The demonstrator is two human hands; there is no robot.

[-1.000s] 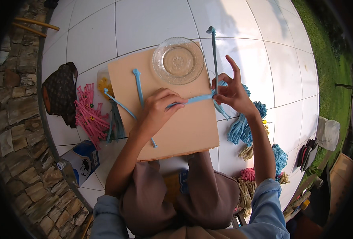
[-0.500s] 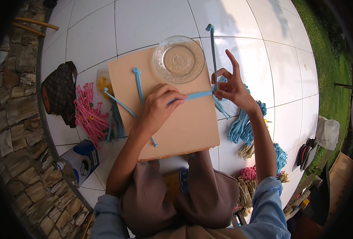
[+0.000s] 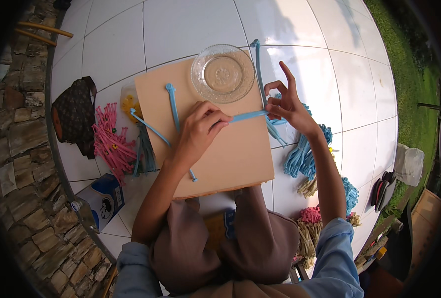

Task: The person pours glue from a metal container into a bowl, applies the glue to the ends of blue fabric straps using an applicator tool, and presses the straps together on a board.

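Note:
A flat light-blue strip [image 3: 248, 116] is stretched between my two hands over a tan board [image 3: 220, 159]. My left hand [image 3: 200, 125] pinches its left end. At the board's right edge, my right hand [image 3: 286, 107] pinches the other end with thumb and bent fingers, the index finger pointing up. From that pinch a narrow blue length [image 3: 258, 69] runs upward to a knobbed tip. Left of my left hand lies another blue strip [image 3: 174, 105] with a knotted end, and a thin blue strip [image 3: 151, 128] passes under my left forearm.
A clear glass plate [image 3: 222, 74] sits at the board's far edge. Pink strips [image 3: 112, 139] and a brown bag [image 3: 75, 111] lie on the left. A blue-and-white box [image 3: 101, 201] stands nearer. Blue bundles [image 3: 300, 159] lie on the tiles at right.
The upright blue length at my right hand has swung a little left and lower. Both hands hold nearly the same places, the stretched strip still between them.

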